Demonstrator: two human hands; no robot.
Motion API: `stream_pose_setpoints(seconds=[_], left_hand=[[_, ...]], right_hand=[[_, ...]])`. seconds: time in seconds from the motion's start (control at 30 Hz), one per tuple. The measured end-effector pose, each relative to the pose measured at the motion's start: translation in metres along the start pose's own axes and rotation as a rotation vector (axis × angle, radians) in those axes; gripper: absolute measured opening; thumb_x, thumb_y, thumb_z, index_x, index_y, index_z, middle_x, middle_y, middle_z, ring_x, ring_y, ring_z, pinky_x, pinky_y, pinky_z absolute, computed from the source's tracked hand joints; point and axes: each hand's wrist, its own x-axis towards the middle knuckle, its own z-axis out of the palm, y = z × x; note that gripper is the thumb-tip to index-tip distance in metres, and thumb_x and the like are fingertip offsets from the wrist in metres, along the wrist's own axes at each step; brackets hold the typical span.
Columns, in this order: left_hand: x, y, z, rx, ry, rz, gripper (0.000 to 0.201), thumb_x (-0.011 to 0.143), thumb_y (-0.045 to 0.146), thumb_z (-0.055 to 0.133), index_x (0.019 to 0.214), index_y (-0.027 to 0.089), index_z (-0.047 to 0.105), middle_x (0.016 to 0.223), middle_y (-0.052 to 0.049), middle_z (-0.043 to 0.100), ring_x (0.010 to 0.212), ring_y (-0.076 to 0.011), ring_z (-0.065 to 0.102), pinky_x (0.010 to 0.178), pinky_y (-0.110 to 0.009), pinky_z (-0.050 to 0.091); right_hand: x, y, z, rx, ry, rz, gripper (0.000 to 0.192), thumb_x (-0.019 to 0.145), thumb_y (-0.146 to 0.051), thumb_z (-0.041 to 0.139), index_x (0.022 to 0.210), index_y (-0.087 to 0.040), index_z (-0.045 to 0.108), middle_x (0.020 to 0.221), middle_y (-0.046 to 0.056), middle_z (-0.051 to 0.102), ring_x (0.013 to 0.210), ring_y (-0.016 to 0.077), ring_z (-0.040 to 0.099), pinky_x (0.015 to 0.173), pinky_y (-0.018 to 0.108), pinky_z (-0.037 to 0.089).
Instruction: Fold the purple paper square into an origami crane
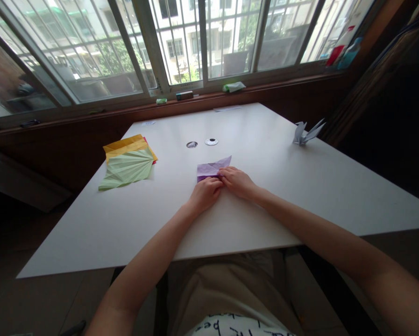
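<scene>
A sheet of purple origami paper [211, 169], partly folded, lies on the white table in front of me. Its far part shows a pale lilac side with creases, and a darker purple strip runs along the near edge. My left hand [206, 192] rests on the near edge with its fingers curled onto the paper. Just right of it, my right hand [237, 181] presses the right part of the sheet, fingers bent over the fold. The two hands meet at the fingertips, and they cover the paper's near right portion.
Left on the white table [153, 233] lie a creased green paper [128, 169] and yellow paper [123, 145], with a bit of red beneath. A folded grey paper crane [304, 134] stands at the right edge. Two round fittings [211, 142] sit beyond my hands, before the windowsill.
</scene>
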Motion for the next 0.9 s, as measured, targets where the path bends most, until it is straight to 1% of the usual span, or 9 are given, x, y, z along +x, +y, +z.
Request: stream_pose_setpoints(seconds=[0.9], left_hand=[[0.0006, 0.0008, 0.0003, 0.025, -0.003, 0.017, 0.025, 0.078, 0.013, 0.047, 0.092, 0.020, 0.065, 0.100, -0.003, 0.066, 0.094, -0.0175, 0.058, 0.085, -0.030, 0.047]], right_hand=[[-0.0003, -0.0003, -0.0002, -0.003, -0.004, 0.000, 0.031, 0.090, -0.021, 0.034, 0.106, -0.015, 0.060, 0.120, 0.009, 0.058, 0.113, 0.0196, 0.049, 0.095, 0.033, 0.039]])
